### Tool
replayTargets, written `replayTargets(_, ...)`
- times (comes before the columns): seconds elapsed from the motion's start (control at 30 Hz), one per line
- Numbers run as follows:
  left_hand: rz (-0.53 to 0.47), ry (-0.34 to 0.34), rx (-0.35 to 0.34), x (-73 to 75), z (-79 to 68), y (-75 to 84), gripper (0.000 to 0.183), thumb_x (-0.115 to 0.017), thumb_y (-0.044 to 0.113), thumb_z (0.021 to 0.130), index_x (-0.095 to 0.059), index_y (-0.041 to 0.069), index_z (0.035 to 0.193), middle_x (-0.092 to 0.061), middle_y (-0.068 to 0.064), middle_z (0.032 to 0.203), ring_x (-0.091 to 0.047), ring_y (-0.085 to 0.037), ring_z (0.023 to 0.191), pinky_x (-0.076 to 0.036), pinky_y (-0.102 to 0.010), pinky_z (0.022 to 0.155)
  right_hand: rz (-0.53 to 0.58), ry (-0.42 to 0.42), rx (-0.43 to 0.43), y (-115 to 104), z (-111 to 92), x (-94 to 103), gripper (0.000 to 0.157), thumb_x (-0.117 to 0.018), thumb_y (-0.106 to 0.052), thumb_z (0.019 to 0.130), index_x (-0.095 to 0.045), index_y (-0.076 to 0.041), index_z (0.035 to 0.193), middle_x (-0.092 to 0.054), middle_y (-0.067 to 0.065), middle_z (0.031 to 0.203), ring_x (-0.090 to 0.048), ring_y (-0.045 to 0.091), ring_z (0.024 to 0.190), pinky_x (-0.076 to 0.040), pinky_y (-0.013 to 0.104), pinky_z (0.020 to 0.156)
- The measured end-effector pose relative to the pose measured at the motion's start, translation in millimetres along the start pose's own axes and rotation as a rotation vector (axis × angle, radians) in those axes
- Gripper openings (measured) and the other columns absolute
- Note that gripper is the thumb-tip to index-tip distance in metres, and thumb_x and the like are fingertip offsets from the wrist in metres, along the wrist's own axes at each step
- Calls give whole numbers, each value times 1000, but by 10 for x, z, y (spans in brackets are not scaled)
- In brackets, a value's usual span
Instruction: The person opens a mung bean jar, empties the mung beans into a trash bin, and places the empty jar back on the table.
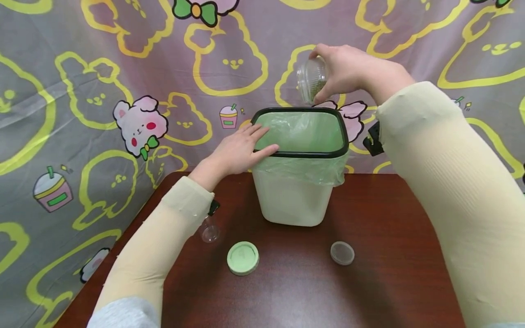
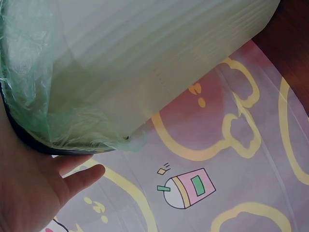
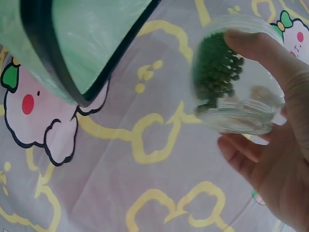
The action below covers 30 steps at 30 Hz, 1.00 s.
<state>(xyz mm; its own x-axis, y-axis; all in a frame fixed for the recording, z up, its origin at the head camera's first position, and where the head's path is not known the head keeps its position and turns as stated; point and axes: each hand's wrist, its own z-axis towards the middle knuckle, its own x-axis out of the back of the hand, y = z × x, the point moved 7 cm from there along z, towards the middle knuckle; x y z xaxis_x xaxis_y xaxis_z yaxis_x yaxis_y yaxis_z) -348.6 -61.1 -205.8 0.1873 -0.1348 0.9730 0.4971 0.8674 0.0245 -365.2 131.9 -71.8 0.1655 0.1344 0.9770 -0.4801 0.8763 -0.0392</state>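
A pale trash bin [image 1: 293,198] with a black rim [image 1: 303,154] stands on the table, lined with a green plastic bag [image 1: 307,171] folded over its edge. My left hand [image 1: 239,150] rests on the rim's left side with its fingers extended. Above the bin's back right, my right hand [image 1: 348,68] grips a clear jar [image 1: 303,84] tipped onto its side, its mouth facing left. Small round green beans [image 3: 217,67] lie inside the jar, gathered along one wall in the right wrist view. None show falling.
On the brown table [image 1: 287,287], a mint-green lid [image 1: 243,258] lies in front of the bin and a clear round lid [image 1: 342,253] to its right. A small clear container [image 1: 209,233] is partly hidden by the left forearm. A patterned curtain [image 1: 156,68] hangs behind.
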Motion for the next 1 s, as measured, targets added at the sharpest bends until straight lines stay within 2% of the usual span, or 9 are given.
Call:
replayTargets(0.3, 2, 9, -1, -18, 0, -7, 80, -30, 71, 94, -33, 16, 152, -28, -9, 156, -13, -29, 146, -21, -45, 114, 3, -65, -6, 0, -4, -74, 95, -80, -28, 75, -26, -2, 148, -45, 30, 130, -45, 43, 112, -40, 57, 90)
replayTargets(0.6, 11, 15, -10, -13, 5, -12, 79, -30, 70, 95, -33, 15, 152, -28, -9, 156, -17, -29, 145, -22, -45, 113, 4, -83, -4, 2, -4, -123, 93, -81, -26, 73, -28, -1, 146, -45, 28, 128, -45, 42, 111, -40, 56, 90)
replayTargets(0.83, 13, 7, -5, -17, 9, -10, 80, -29, 70, 94, -32, 16, 153, -27, -9, 156, -13, -28, 146, -21, -45, 114, -38, -47, 0, -11, -13, -58, 94, -80, -27, 74, -28, -2, 147, -46, 29, 129, -46, 44, 111, -39, 58, 90)
replayTargets(1.0, 7, 6, -1, -21, 2, -22, 80, -29, 71, 94, -32, 16, 153, -27, -9, 157, -12, -28, 146, -21, -45, 114, -30, -75, -2, -31, -4, -59, 94, -81, -27, 72, -29, -2, 146, -46, 28, 127, -45, 42, 111, -39, 55, 91)
